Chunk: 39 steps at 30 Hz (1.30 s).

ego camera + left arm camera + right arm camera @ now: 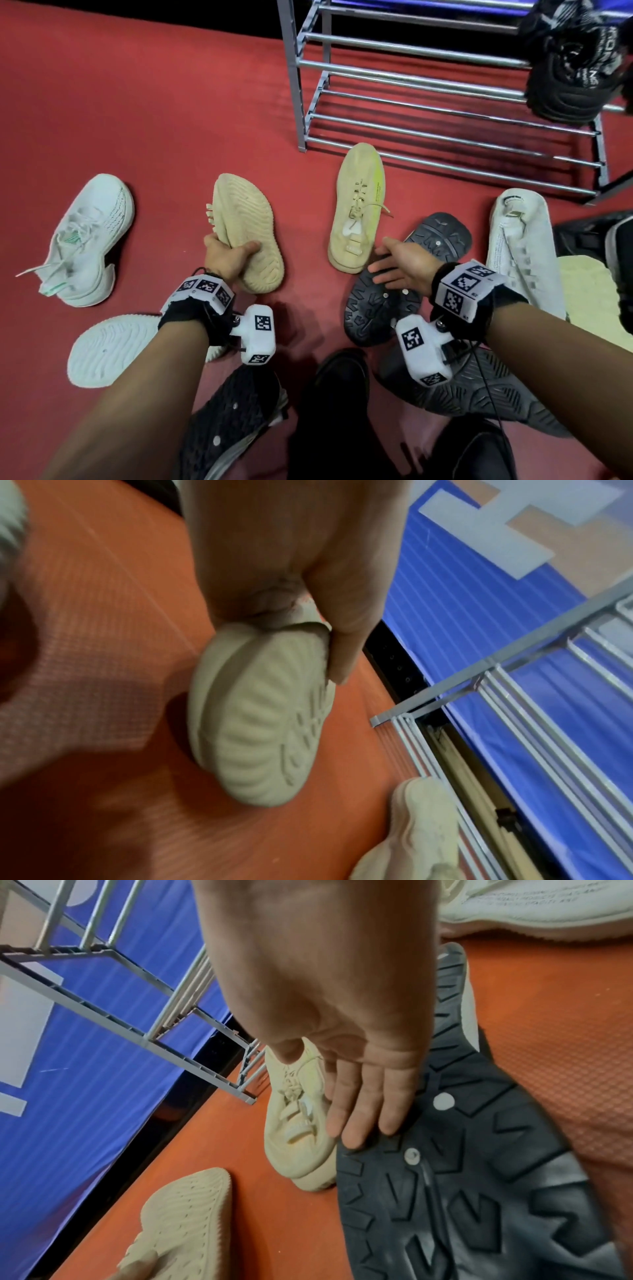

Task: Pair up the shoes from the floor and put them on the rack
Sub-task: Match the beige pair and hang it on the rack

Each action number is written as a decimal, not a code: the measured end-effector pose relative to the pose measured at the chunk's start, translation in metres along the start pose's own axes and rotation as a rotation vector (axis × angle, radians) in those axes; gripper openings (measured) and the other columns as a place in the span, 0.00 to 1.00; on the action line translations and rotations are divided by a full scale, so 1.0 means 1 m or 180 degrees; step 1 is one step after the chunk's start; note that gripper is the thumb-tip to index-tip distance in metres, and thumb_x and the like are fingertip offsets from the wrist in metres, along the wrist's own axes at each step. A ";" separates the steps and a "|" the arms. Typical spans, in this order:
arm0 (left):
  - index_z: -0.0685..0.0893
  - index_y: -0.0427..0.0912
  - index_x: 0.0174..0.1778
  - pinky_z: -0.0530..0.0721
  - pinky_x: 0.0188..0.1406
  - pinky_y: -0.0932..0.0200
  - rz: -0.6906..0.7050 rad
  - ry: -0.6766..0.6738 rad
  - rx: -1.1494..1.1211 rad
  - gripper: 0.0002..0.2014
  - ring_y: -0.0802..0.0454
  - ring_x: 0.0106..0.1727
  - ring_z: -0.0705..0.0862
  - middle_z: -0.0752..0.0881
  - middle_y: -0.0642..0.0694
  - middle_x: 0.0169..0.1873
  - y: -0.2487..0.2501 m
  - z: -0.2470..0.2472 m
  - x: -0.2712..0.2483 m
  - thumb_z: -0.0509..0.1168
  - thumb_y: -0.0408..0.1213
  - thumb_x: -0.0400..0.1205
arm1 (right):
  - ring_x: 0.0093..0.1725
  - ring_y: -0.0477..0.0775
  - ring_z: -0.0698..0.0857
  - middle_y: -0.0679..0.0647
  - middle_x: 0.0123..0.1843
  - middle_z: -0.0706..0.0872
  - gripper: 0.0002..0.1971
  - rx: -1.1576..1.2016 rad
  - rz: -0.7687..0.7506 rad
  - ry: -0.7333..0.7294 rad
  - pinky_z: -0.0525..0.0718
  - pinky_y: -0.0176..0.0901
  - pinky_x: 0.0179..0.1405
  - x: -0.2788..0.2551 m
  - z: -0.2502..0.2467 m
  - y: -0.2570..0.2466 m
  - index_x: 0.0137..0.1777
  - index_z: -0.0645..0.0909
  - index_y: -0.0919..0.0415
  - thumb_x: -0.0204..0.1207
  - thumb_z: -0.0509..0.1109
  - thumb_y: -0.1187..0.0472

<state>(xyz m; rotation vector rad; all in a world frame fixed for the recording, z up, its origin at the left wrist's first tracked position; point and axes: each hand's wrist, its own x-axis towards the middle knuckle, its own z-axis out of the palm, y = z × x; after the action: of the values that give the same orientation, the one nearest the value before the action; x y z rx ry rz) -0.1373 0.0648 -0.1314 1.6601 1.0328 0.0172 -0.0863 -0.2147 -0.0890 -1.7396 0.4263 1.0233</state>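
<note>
My left hand (229, 251) grips a beige shoe (245, 226) lying sole-up on the red floor, thumb across its sole; the left wrist view shows this beige shoe (263, 723) with the thumb on its edge. Its beige mate (358, 209) stands upright just right of it, near the rack's foot. My right hand (399, 265) hovers with straight fingers over a black sole-up shoe (387, 308), beside the mate's heel. In the right wrist view the fingers (363, 1112) reach between the beige mate (298, 1123) and the black sole (479, 1191). The grey metal rack (428, 89) stands at the back.
A black shoe (575, 75) sits on the rack's right end. On the floor lie a white sneaker (87, 240) at left, a white sole-up shoe (109, 346), a white shoe (520, 246) at right, and more black shoes (233, 421) near me.
</note>
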 end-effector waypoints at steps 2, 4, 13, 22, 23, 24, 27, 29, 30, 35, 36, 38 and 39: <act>0.72 0.32 0.65 0.85 0.58 0.42 0.0165 -0.0306 -0.0071 0.43 0.43 0.53 0.86 0.85 0.41 0.55 0.009 -0.001 0.000 0.82 0.42 0.56 | 0.39 0.54 0.83 0.54 0.43 0.84 0.20 -0.0003 -0.0074 0.0001 0.79 0.44 0.45 -0.003 -0.003 -0.005 0.60 0.73 0.61 0.86 0.48 0.46; 0.74 0.37 0.60 0.87 0.53 0.48 0.0473 -0.0625 -0.0083 0.36 0.47 0.50 0.87 0.86 0.42 0.51 0.021 0.000 -0.003 0.81 0.37 0.58 | 0.39 0.54 0.83 0.55 0.45 0.85 0.20 0.0130 -0.0205 0.0000 0.80 0.44 0.44 -0.008 -0.007 -0.017 0.51 0.76 0.59 0.85 0.49 0.45; 0.83 0.43 0.48 0.78 0.49 0.57 0.2458 -0.1976 0.1407 0.22 0.59 0.46 0.79 0.83 0.46 0.45 0.091 0.011 -0.032 0.76 0.33 0.58 | 0.42 0.69 0.91 0.69 0.51 0.89 0.44 0.1749 -0.0095 -0.0811 0.89 0.64 0.33 -0.027 -0.047 -0.058 0.65 0.77 0.63 0.72 0.45 0.24; 0.76 0.45 0.71 0.56 0.76 0.56 0.2589 -0.1778 0.2088 0.38 0.46 0.82 0.56 0.73 0.45 0.74 0.078 0.033 -0.036 0.79 0.25 0.64 | 0.26 0.53 0.89 0.60 0.31 0.90 0.21 0.1177 0.0318 -0.0912 0.87 0.38 0.23 -0.029 -0.041 -0.039 0.50 0.81 0.64 0.80 0.58 0.45; 0.73 0.48 0.74 0.51 0.78 0.53 0.2577 -0.1729 0.2198 0.42 0.44 0.83 0.52 0.68 0.45 0.77 0.080 0.034 -0.035 0.79 0.26 0.64 | 0.25 0.49 0.88 0.56 0.28 0.89 0.17 0.1186 0.0263 -0.0848 0.86 0.36 0.21 -0.030 -0.041 -0.038 0.48 0.80 0.62 0.81 0.59 0.48; 0.68 0.50 0.77 0.49 0.79 0.51 0.2483 -0.1628 0.2290 0.45 0.43 0.83 0.49 0.61 0.44 0.80 0.082 0.035 -0.035 0.79 0.27 0.64 | 0.24 0.46 0.88 0.52 0.27 0.89 0.14 0.1201 0.0153 -0.0787 0.85 0.35 0.20 -0.030 -0.039 -0.037 0.47 0.80 0.60 0.81 0.60 0.50; 0.53 0.48 0.82 0.54 0.80 0.45 0.1835 -0.1383 0.1866 0.45 0.41 0.80 0.54 0.55 0.39 0.80 0.084 0.041 -0.038 0.72 0.27 0.74 | 0.31 0.42 0.89 0.50 0.41 0.89 0.10 0.1201 -0.0451 -0.0596 0.87 0.33 0.26 -0.028 -0.032 -0.028 0.61 0.77 0.56 0.83 0.60 0.58; 0.52 0.43 0.81 0.71 0.73 0.44 0.1053 -0.1384 0.0854 0.35 0.44 0.70 0.71 0.70 0.41 0.70 0.083 0.046 -0.042 0.64 0.33 0.82 | 0.45 0.46 0.89 0.49 0.54 0.85 0.22 0.1095 -0.0885 -0.0222 0.89 0.33 0.37 -0.027 -0.027 -0.023 0.73 0.69 0.50 0.80 0.65 0.61; 0.54 0.41 0.80 0.79 0.62 0.45 0.0563 -0.1498 0.0356 0.29 0.46 0.60 0.79 0.77 0.44 0.61 0.083 0.048 -0.045 0.60 0.38 0.85 | 0.53 0.49 0.87 0.50 0.60 0.83 0.27 0.1055 -0.1072 -0.0054 0.89 0.35 0.44 -0.027 -0.025 -0.021 0.76 0.66 0.50 0.79 0.67 0.63; 0.68 0.42 0.74 0.90 0.39 0.51 -0.0556 -0.3051 -0.0250 0.39 0.48 0.46 0.90 0.86 0.44 0.54 0.085 0.056 -0.066 0.55 0.67 0.74 | 0.69 0.54 0.81 0.53 0.68 0.80 0.37 0.1116 -0.1665 0.0176 0.81 0.51 0.67 -0.027 -0.014 -0.021 0.80 0.61 0.52 0.74 0.72 0.68; 0.71 0.45 0.72 0.90 0.42 0.50 -0.0463 -0.3191 -0.0217 0.35 0.48 0.49 0.89 0.86 0.45 0.56 0.084 0.058 -0.070 0.55 0.66 0.75 | 0.69 0.53 0.80 0.53 0.69 0.80 0.37 0.1053 -0.1750 0.0194 0.80 0.51 0.68 -0.027 -0.012 -0.022 0.80 0.60 0.51 0.74 0.72 0.69; 0.75 0.47 0.67 0.89 0.48 0.49 -0.0332 -0.3189 -0.0312 0.24 0.45 0.56 0.86 0.84 0.44 0.60 0.083 0.063 -0.075 0.56 0.56 0.79 | 0.69 0.50 0.80 0.52 0.69 0.79 0.39 0.0882 -0.1850 0.0201 0.79 0.49 0.69 -0.025 -0.007 -0.024 0.81 0.59 0.51 0.73 0.73 0.68; 0.76 0.46 0.65 0.89 0.50 0.49 -0.0301 -0.3112 -0.0354 0.20 0.44 0.59 0.85 0.83 0.43 0.61 0.082 0.065 -0.076 0.57 0.50 0.81 | 0.68 0.50 0.80 0.51 0.69 0.79 0.40 0.0812 -0.1856 0.0203 0.79 0.48 0.69 -0.024 -0.005 -0.023 0.81 0.58 0.51 0.73 0.74 0.68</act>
<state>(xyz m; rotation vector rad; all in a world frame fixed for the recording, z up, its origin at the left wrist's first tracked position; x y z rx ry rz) -0.1021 -0.0328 -0.0539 1.2601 0.3403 -0.7163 -0.0813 -0.2140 -0.0558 -1.5325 0.0681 0.4732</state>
